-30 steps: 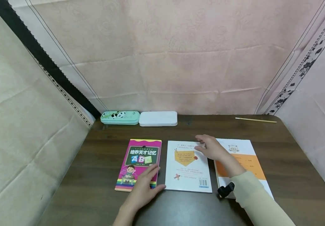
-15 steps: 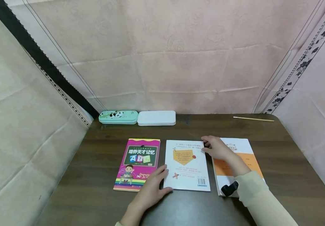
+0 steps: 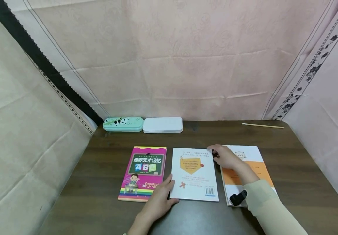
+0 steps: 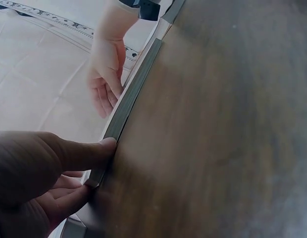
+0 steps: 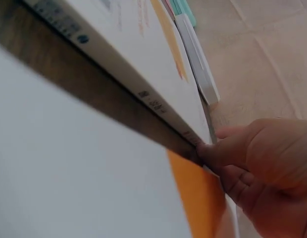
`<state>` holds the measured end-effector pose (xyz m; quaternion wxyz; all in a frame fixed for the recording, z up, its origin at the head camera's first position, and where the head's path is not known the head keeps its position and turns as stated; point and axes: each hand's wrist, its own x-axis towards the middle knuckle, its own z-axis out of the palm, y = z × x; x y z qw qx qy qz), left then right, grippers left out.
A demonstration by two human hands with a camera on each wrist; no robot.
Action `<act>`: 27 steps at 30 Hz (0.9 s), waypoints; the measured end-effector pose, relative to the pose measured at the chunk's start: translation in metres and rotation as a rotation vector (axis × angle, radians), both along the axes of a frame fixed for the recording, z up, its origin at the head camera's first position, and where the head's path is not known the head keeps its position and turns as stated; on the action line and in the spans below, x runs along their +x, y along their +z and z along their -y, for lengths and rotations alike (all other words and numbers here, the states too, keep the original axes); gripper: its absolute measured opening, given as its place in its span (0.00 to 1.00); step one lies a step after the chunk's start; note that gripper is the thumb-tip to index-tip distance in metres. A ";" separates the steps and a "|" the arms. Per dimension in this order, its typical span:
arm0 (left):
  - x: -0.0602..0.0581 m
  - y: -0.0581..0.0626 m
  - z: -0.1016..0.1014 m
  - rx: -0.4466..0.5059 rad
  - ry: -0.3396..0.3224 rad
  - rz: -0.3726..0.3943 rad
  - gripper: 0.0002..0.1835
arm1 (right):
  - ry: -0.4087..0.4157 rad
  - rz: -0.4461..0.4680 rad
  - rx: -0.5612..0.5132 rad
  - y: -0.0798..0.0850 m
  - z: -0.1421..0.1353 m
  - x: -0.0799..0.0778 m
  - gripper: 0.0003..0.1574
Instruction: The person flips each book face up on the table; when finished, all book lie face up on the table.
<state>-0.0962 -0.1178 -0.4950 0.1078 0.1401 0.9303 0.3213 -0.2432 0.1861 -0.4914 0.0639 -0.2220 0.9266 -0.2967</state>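
A white book with a yellow pentagon and a barcode lies between two other books. At its lower left corner is my left hand; the left wrist view shows the thumb against the bottom edge and a finger at the corner. My right hand holds the upper right corner. In the right wrist view, the right thumb touches the spine side of the white book. Left of it lies a pink book; to the right, an orange-and-white book sits partly under my right forearm.
At the back of the wooden table stand a green panda pencil case and a white case, side by side. A thin stick lies at the back right. Cloth drapes surround the table's far sides.
My left hand has moved right, off the pink book to the white book's lower left corner. My right hand has shifted slightly right, from above the white book to its upper right corner.
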 end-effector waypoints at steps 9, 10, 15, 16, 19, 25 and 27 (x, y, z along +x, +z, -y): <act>0.002 -0.002 0.002 0.016 -0.004 -0.019 0.38 | 0.040 0.036 -0.026 0.000 -0.010 -0.004 0.39; 0.002 -0.002 0.002 0.017 -0.007 -0.020 0.38 | 0.051 0.038 -0.030 0.001 -0.011 -0.004 0.39; 0.003 -0.003 0.003 0.029 -0.016 -0.005 0.38 | 0.073 0.054 -0.046 0.003 -0.016 -0.004 0.37; 0.003 -0.003 0.003 0.033 -0.017 0.000 0.38 | 0.076 0.057 -0.050 0.003 -0.017 -0.004 0.37; 0.005 -0.003 0.004 0.040 -0.013 0.018 0.39 | 0.080 0.053 -0.062 0.003 -0.020 -0.003 0.35; 0.006 -0.004 0.002 0.063 0.021 0.032 0.42 | 0.072 0.037 -0.145 0.005 -0.027 -0.002 0.31; 0.007 -0.004 0.002 0.070 0.017 0.021 0.41 | 0.081 0.052 -0.201 0.007 -0.029 -0.002 0.31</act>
